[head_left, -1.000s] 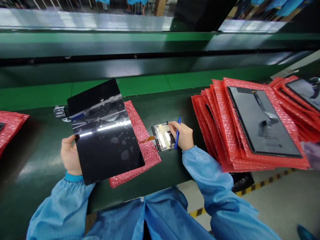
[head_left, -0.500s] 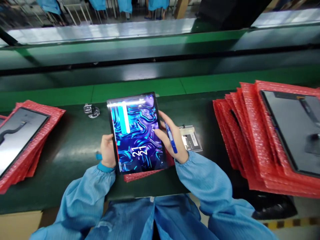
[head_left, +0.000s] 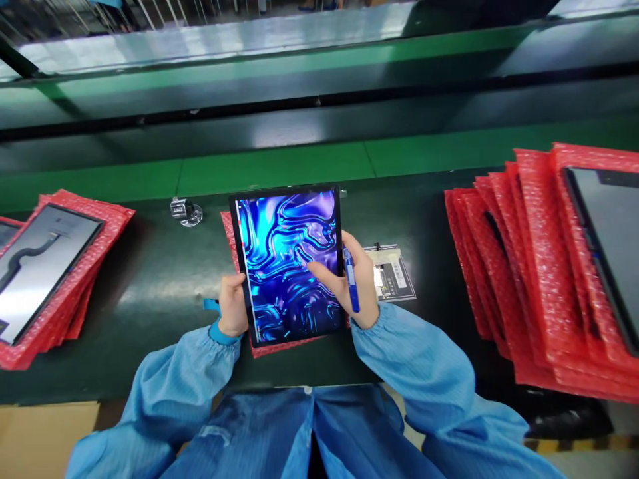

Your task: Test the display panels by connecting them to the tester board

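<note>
A lit tablet screen (head_left: 289, 273) with a blue and purple swirl picture is held up in front of me. My left hand (head_left: 233, 305) grips its left edge, the thumb on the front rim. At the right edge, my right hand (head_left: 357, 279) supports the screen with its fingers behind, while the thumb reaches over the glass. A blue pen (head_left: 351, 281) is tucked in the same right hand. Beneath the screen, part of a red bubble-wrap bag (head_left: 228, 229) shows. Beside the right hand lies a small circuit board (head_left: 394, 274) with a label.
Red bubble-wrap bags (head_left: 539, 279) are piled at the right with a screen panel (head_left: 612, 233) on top. Another pile at the left carries a screen panel (head_left: 47, 253) with a ribbon cable. A small metal device (head_left: 186, 211) stands on the dark green bench (head_left: 164, 319).
The white clock digits and the light bar on the screen are gone, leaving the swirl picture. Both hands and the screen appear slightly further right, and the screen's glare has lessened.
</note>
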The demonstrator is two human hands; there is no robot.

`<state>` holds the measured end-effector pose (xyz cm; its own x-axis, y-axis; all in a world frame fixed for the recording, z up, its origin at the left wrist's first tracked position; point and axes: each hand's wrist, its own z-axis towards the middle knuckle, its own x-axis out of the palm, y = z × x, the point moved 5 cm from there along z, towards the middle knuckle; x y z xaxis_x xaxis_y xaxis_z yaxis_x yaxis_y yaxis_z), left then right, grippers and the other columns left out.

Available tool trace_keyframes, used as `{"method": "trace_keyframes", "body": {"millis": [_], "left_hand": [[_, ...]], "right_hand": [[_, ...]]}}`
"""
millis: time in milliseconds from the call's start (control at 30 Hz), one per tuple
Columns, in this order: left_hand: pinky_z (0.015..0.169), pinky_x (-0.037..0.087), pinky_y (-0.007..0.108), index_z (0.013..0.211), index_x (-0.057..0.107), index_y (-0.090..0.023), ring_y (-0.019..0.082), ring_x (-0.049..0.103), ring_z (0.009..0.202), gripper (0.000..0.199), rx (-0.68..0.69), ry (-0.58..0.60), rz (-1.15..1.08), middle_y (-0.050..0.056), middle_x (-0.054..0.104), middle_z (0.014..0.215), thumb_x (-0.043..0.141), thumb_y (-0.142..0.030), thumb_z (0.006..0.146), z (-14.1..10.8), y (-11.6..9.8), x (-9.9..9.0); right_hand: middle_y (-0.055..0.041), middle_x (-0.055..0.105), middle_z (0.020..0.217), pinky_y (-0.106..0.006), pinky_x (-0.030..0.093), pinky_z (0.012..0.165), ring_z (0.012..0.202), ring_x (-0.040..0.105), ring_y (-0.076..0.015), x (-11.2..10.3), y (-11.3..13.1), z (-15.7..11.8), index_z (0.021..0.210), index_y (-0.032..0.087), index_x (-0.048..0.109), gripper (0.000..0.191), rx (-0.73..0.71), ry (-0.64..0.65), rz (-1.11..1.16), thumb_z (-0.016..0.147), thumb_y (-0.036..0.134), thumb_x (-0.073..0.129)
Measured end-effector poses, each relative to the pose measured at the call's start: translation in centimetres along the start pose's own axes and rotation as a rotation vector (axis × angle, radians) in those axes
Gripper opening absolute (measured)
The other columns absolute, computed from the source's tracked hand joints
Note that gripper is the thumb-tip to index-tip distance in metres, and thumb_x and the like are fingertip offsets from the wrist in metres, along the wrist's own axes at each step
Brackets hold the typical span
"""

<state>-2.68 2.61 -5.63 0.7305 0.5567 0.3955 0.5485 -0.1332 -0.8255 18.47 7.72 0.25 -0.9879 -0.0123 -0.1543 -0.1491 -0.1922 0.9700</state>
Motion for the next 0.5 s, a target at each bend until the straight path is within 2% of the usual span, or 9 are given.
{"method": "trace_keyframes", "body": {"millis": [67,133,267,400,467,500], "left_hand": [[0.061,0.055,0.03,0.053,0.059,-0.022,0.02,0.066,0.062,0.015,-0.036,-0.003,-0.015,-0.003,0.064,0.054,0.057,-0.035,0.06,-0.1,0.0,0.4],[0.059,0.055,0.031,0.053,0.061,-0.021,0.02,0.066,0.06,0.016,-0.085,0.025,-0.029,0.0,0.069,0.06,0.056,-0.035,0.06,-0.3,0.0,1.0],[0.055,0.056,0.033,0.05,0.057,-0.022,0.023,0.067,0.06,0.017,-0.132,0.093,-0.082,0.0,0.069,0.061,0.056,-0.036,0.059,-0.7,-0.2,1.9],[0.057,0.057,0.032,0.047,0.053,-0.022,0.025,0.07,0.066,0.017,-0.153,0.092,-0.113,0.0,0.063,0.052,0.054,-0.033,0.061,-1.0,-0.5,2.2],[0.062,0.059,0.033,0.049,0.056,-0.022,0.027,0.072,0.074,0.016,-0.176,0.068,-0.09,0.0,0.063,0.052,0.051,-0.031,0.061,-1.2,-0.4,2.2],[0.065,0.06,0.034,0.05,0.058,-0.022,0.028,0.072,0.079,0.016,-0.192,0.05,-0.074,0.001,0.064,0.053,0.05,-0.03,0.061,-1.3,-0.4,2.2]], "right_hand": [[-0.0061,0.073,0.103,-0.038,0.056,0.079,0.091,0.068,-0.0238,-0.2,0.2,0.0,0.116,0.019,0.065,0.043,-0.011,0.039,0.07,0.086,0.049,0.064],[-0.0052,0.072,0.094,-0.035,0.054,0.071,0.082,0.067,-0.0217,-0.3,0.1,0.0,0.117,0.018,0.066,0.041,-0.004,0.058,0.095,0.092,0.049,0.053],[-0.0019,0.069,0.077,-0.031,0.05,0.06,0.067,0.063,-0.019,-0.6,-0.5,0.1,0.115,0.017,0.065,0.039,0.067,0.03,0.004,0.085,0.042,0.065],[-0.0024,0.072,0.08,-0.033,0.053,0.07,0.077,0.069,-0.0212,-2.3,0.2,1.9,0.118,0.018,0.064,0.037,-0.004,-0.095,-0.076,0.09,0.043,0.057],[-0.0029,0.073,0.082,-0.033,0.051,0.078,0.08,0.069,-0.0213,-3.6,1.4,3.7,0.114,0.02,0.065,0.034,-0.087,-0.151,-0.261,0.093,0.043,0.054],[-0.0027,0.073,0.08,-0.033,0.049,0.078,0.078,0.069,-0.0208,-4.0,2.0,4.7,0.108,0.02,0.066,0.031,-0.122,-0.135,-0.382,0.093,0.043,0.054]]}}
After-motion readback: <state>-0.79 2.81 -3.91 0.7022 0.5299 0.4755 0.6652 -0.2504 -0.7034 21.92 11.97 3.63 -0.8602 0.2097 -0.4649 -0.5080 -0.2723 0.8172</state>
